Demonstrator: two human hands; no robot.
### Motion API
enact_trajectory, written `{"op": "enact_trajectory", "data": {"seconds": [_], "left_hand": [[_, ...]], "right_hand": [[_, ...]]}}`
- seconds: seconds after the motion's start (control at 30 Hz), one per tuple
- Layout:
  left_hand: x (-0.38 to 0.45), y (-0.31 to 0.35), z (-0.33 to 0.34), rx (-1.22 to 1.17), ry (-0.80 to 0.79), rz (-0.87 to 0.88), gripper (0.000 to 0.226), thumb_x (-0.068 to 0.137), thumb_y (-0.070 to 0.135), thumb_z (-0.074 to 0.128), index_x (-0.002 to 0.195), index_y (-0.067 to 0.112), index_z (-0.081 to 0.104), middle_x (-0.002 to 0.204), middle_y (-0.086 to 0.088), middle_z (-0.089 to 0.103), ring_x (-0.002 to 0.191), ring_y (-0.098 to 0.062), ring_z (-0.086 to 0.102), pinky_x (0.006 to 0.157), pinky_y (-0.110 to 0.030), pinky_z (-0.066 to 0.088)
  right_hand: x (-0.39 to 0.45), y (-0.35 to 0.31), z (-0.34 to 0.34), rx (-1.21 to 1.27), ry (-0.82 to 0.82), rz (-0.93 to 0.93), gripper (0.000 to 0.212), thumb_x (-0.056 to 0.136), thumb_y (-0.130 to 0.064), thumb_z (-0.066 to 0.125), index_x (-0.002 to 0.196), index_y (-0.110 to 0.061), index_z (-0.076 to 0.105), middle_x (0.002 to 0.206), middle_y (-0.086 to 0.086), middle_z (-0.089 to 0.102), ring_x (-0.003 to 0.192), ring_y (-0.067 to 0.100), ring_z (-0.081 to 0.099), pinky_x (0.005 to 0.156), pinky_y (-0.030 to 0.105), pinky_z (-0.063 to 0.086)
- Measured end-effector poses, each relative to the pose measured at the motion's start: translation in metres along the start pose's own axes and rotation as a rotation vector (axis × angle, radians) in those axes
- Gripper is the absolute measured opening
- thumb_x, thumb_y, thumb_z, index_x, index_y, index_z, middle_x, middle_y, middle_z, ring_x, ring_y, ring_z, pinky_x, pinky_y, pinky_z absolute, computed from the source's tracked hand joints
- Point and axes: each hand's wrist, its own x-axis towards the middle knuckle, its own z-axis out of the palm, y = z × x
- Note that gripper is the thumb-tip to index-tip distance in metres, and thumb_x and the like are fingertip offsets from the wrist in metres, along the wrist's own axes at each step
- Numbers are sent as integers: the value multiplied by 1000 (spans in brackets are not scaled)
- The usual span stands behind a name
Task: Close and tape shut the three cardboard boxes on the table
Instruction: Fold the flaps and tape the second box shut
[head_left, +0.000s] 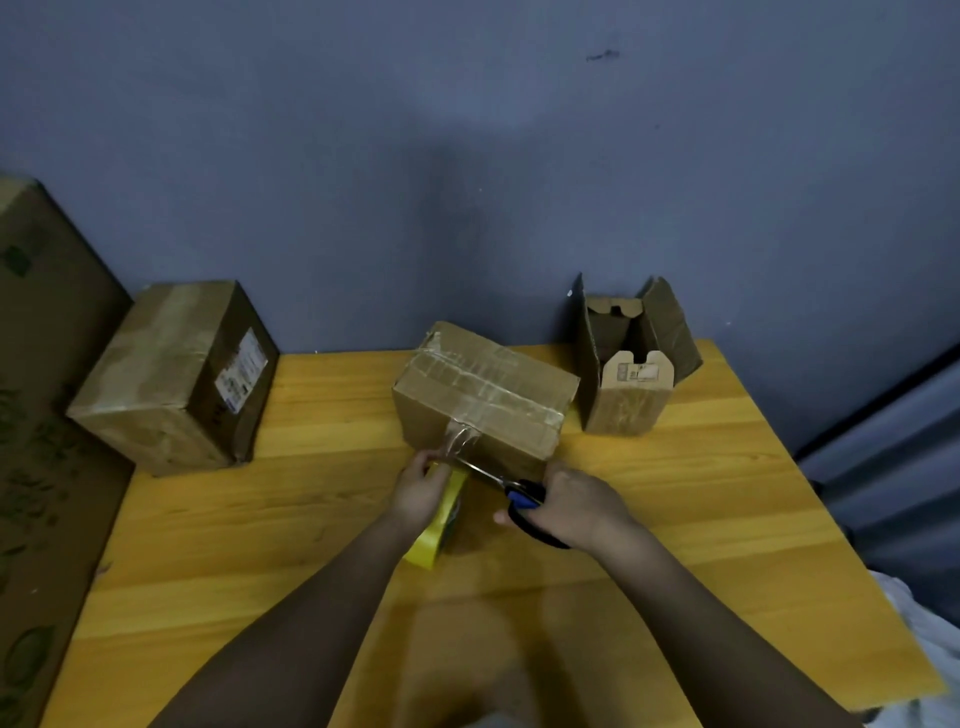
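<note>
The head view shows the left hand (423, 486) gripping the yellow tape roll (441, 519) low against the table (727, 493), probably to keep the clear strip taut for the scissors (511, 491), which the right hand (576, 506) grips, blades at the strip. The middle box (485, 392), closed at the table's centre, lies with its long axis from near-left to far-right. The left box (171, 374) looks taped; the right box (631, 358) stands open.
</note>
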Motion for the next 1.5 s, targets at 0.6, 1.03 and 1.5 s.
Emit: {"op": "enact_trajectory", "data": {"seconds": [0.6,1.03,1.5], "left_hand": [[1,-3,-6,57,-21,-48,47,95,32,49,131,2,51,123,-15,58,112,-32,55,94,-39,44],[2,-3,-7,66,-19,-30,35,96,30,49,123,7,54,111,-12,59,108,-32,56,88,-36,44],[-5,-15,-15,139,-8,-122,39,90,47,57,79,9,56,83,-8,56,72,-19,53,71,-30,38]], "right_hand": [[5,-20,2,-81,76,13,78,68,-78,62,112,-14,56,103,4,64,95,24,62,68,30,49],[11,-25,-7,-235,111,-29,59,76,-68,63,107,-18,59,91,-2,61,83,17,59,66,28,42],[10,-21,6,-344,198,-49,77,78,-77,50,124,-15,44,103,3,67,93,25,66,65,30,44]]}}
